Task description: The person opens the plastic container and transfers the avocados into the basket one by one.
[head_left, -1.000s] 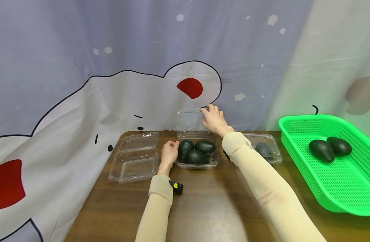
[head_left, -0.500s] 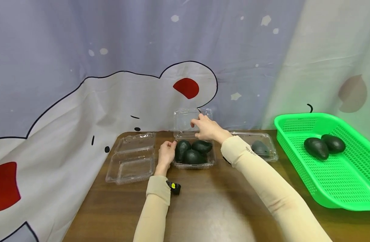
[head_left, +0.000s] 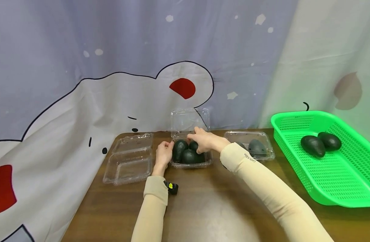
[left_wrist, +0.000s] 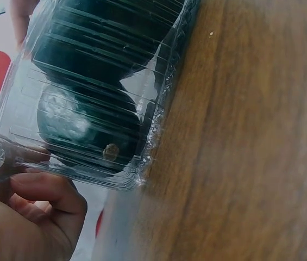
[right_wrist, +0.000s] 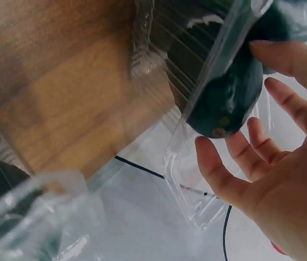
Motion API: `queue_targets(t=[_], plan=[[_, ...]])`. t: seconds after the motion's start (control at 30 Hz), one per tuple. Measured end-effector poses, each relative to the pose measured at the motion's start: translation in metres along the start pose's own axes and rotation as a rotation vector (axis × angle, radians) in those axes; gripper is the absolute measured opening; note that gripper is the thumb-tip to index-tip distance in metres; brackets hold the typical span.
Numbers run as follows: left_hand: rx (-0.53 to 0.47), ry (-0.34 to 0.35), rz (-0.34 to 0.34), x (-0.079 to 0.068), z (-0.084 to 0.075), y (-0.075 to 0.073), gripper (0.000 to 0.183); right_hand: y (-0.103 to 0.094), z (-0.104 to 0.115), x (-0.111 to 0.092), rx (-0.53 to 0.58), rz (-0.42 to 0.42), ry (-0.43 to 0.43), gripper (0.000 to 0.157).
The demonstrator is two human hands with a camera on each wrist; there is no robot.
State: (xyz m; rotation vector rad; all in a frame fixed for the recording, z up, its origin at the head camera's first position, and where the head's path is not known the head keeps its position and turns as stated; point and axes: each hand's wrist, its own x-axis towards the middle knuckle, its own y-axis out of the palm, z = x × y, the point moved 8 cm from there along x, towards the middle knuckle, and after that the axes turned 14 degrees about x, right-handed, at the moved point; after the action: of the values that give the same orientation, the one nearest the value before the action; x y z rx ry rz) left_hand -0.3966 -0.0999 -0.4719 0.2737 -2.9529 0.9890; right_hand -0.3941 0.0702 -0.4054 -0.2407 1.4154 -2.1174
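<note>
While three dark avocados (head_left: 179, 151) are held in the middle clear container (head_left: 200, 165), its lid (head_left: 185, 122) is stood upright behind them on the far side. The container is set at the far part of the table (head_left: 203, 208), close to the curtain (head_left: 112, 40). Its left edge is pinched by the left hand (head_left: 163, 153), with the fingers curled at the corner. The far-right avocado (head_left: 193, 146) is bracketed by the right hand (head_left: 204, 139), the thumb laid at its near side and the fingers spread and bent on the far side; whether it is firmly gripped cannot be told. The hands are placed apart, on either side of the fruit.

The step in hand is judged to be the settling of the avocados, with the lid not yet closed. For the next move, a light nudge or press seems called for, so that the fruit is seated below the rim, with the container steadied at its left.

To the left, another clear container (head_left: 130, 169) is laid open. To the right, avocados (head_left: 257, 148) are seen through a third clear container (head_left: 250, 135), one partly covered by the right sleeve (head_left: 260, 174); how its lid is fastened cannot be made out. Farther right, two more avocados (head_left: 313, 146) are held in a green basket (head_left: 333, 171), cut off at the right edge of the head view.
</note>
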Motion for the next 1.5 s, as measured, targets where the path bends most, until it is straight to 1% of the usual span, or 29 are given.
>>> queue_targets(t=[0.1,0.27,0.47,0.7,0.9,0.97,1.13,1.23,1.37,1.5], plan=[[-0.002,0.000,0.000,-0.001,0.000,-0.001,0.027,0.004,-0.001,-0.001,-0.017,-0.002,0.003,0.051],[-0.008,0.024,-0.010,-0.001,-0.003,-0.002,0.027,0.008,-0.003,-0.002,-0.039,-0.038,0.002,0.055],[-0.010,0.011,0.010,-0.002,-0.001,-0.002,0.028,0.014,-0.007,-0.004,-0.045,-0.053,-0.030,0.062],[-0.025,0.009,0.019,-0.002,-0.001,-0.002,0.027,0.014,-0.008,-0.004,-0.038,-0.082,-0.109,0.062],[-0.013,0.011,0.025,-0.002,-0.002,0.000,0.028,0.015,-0.012,-0.003,-0.041,-0.070,-0.126,0.062],[-0.010,0.010,0.023,-0.002,-0.001,0.000,0.028,0.016,-0.011,-0.004,-0.049,-0.075,-0.145,0.063],[-0.003,0.008,0.024,-0.002,-0.001,0.000,0.027,0.019,-0.008,-0.007,-0.135,-0.114,-0.223,0.070],[-0.010,0.012,0.026,-0.002,-0.002,-0.001,0.027,0.019,-0.008,-0.008,-0.182,-0.147,-0.249,0.072],[-0.004,0.004,0.026,-0.002,0.001,0.000,0.028,0.020,-0.009,-0.009,-0.175,-0.168,-0.272,0.072],[0.009,0.004,0.005,-0.001,0.002,0.000,0.028,0.017,-0.009,-0.010,-0.176,-0.178,-0.282,0.070]])
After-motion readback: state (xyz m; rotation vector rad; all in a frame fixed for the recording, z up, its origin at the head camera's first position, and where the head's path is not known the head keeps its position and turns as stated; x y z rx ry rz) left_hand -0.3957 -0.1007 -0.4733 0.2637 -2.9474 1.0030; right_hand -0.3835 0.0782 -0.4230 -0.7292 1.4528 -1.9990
